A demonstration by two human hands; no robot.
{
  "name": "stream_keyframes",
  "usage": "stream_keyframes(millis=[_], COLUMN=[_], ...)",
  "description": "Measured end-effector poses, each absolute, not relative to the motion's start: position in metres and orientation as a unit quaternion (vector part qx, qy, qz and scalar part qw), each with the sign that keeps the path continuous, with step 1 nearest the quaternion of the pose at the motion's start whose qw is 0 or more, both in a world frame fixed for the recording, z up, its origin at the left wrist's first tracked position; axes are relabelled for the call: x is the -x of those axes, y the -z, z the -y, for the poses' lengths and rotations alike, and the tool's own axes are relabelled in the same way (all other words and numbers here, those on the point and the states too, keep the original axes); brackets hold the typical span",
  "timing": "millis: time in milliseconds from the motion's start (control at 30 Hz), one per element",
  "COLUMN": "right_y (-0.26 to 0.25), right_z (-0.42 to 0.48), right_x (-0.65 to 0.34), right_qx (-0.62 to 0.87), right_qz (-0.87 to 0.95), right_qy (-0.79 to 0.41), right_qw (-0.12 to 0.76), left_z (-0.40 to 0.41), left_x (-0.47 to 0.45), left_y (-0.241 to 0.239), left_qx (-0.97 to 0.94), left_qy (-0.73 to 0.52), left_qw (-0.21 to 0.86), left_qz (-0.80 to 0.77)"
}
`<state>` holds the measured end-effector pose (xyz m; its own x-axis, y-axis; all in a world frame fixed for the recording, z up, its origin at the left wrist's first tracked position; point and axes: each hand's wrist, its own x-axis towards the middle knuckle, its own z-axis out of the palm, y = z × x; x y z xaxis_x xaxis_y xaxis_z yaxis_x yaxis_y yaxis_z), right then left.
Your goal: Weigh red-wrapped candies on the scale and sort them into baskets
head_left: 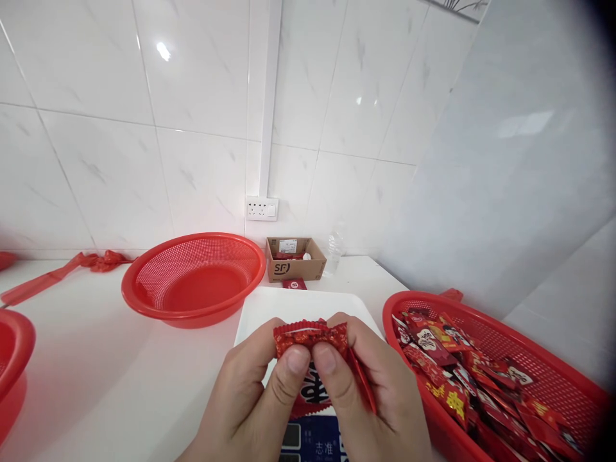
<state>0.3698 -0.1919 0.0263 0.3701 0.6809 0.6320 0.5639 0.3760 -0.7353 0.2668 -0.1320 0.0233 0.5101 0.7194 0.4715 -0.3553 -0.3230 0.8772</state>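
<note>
Head view: nearest, a red packet (310, 338) is gripped by the left hand (255, 382) and the right hand (389, 391), the fingers of both closed narrowly on it, thumbs side by side across its front. A thin red edge is seen by the right-hand fingers; whether it belongs to the same packet cannot be told. The packet is held above a scale (308, 303) with a white plate and a blue panel, set on a white worktop (120, 385). By the worktop's right edge, many wrappers (447, 359) are heaped in a long basket (543, 378); on the left, a red rim (17, 340) is partly shown. Farther back, a round basket (202, 289) is placed left of the scale. Near the far edge, a carton (305, 269) is set beside a clear bottle (335, 247), below a wall socket (261, 208).
</note>
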Motion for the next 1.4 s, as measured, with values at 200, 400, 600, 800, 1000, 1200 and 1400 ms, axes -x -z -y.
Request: stream_keyframes(millis=[200,400,600,800,1000,1200,1400], right_y=[-0.0265,-0.0280,-0.0240,-0.0253,-0.0257,-0.0246,-0.0246], right_z=[0.1939,0.1915,0.1864,0.1866,0.1883,0.1878,0.1870], right_x=[-0.3664,-0.3654,-0.3704,-0.3712,-0.3694,-0.3710,-0.3681], right_qx=[0.582,0.549,0.528,0.521,0.539,0.532,0.534], right_qz=[0.517,0.508,0.523,0.558,0.551,0.549,0.537], right_qy=[-0.019,-0.044,-0.087,-0.152,-0.128,-0.115,-0.102], right_qw=[0.627,0.662,0.664,0.628,0.625,0.635,0.645], left_z=[0.1355,0.1341,0.1302,0.1311,0.1303,0.1306,0.1295], left_x=[-0.2659,-0.2653,-0.2636,-0.2639,-0.2644,-0.2686,-0.2667], left_y=[-0.0273,-0.0250,-0.0243,-0.0247,-0.0233,-0.0216,-0.0214], left_qx=[-0.674,-0.692,-0.654,-0.634,-0.630,-0.613,-0.605], left_qy=[-0.452,-0.422,-0.441,-0.475,-0.454,-0.462,-0.489], left_qw=[0.560,0.572,0.601,0.598,0.616,0.628,0.614], left_qz=[-0.166,-0.129,-0.129,-0.125,-0.135,-0.127,-0.132])
